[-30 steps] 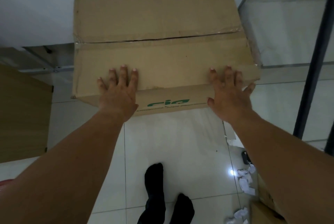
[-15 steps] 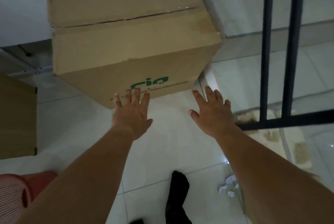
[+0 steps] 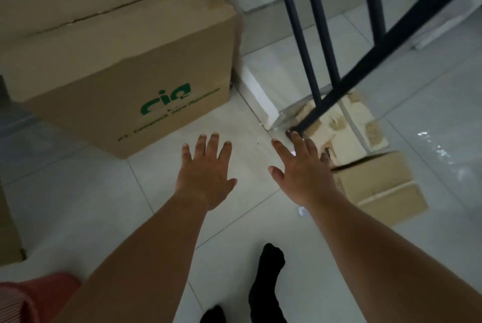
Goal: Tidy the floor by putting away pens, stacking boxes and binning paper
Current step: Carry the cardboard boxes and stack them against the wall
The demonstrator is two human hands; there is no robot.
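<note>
Both hands drawn back off large box [image 3: 117, 48], left hand [image 3: 206, 176] and right hand [image 3: 302, 174] spread flat, empty, over floor tiles [image 3: 91, 205]

The large brown cardboard box [image 3: 117, 61] at ten o'clock is showing a green logo [image 3: 165, 98] reading roughly "cia" on its near side; the smaller green line [image 3: 167, 116] beneath is staying too blurred to read.

Bare floor [image 3: 161, 200] between big box [image 3: 117, 61] and railing [image 3: 313, 61].
</note>
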